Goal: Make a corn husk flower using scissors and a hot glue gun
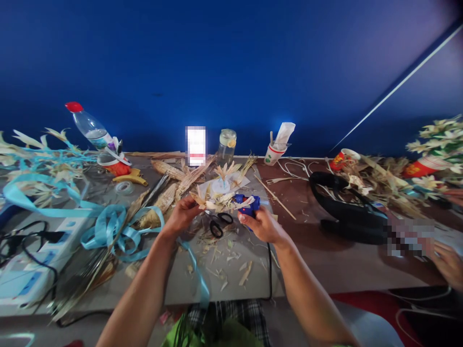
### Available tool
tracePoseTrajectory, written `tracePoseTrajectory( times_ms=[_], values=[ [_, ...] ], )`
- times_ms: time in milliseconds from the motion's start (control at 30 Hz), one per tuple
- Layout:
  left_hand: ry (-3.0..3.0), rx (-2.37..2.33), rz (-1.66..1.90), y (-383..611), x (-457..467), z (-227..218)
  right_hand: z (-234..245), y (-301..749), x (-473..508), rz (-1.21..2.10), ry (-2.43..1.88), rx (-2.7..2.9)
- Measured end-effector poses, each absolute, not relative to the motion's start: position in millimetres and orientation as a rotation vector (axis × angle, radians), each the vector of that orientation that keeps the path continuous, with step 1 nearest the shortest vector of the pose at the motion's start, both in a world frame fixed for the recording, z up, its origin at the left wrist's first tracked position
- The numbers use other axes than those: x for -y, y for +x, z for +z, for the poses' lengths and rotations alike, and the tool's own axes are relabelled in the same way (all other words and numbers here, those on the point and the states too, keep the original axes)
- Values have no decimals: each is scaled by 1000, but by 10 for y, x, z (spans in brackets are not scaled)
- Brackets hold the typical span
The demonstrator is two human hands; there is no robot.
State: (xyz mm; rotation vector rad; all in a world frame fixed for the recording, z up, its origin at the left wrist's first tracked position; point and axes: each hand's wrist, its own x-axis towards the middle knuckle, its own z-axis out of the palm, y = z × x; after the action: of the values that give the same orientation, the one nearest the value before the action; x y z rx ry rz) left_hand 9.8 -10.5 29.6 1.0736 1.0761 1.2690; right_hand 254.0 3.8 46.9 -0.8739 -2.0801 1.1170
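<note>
Pinched in my left hand (183, 215) is a pale dried corn husk piece (203, 201), pointing toward the middle. My right hand (266, 224) is wrapped round a blue glue gun (249, 206) with a small red light on its side. Pale husk strips lie between the two hands, close to the gun's front; whether the nozzle touches the husk cannot be made out. Just below them, black-handled scissors (219, 224) rest on the table. Behind the hands stands a husk flower (224, 174) with pointed petals, above a whitish round item (218, 186).
Dried corn cobs (168, 169), a tangle of blue ribbon (114, 226) and a power strip (47, 260) lie left. A bottle (90, 126), a lidded jar (227, 147) and paper cups (274, 153) stand behind. Rightward are a black strap-like item (347, 231) and another person's hand (448, 262).
</note>
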Motion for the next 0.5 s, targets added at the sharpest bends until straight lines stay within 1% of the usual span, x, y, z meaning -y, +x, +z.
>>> tracePoseTrajectory(
  times_ms=[500],
  values=[
    [1065, -1083, 1290, 70, 105, 237, 484, 2533, -8, 1020, -912, 2150]
  ],
)
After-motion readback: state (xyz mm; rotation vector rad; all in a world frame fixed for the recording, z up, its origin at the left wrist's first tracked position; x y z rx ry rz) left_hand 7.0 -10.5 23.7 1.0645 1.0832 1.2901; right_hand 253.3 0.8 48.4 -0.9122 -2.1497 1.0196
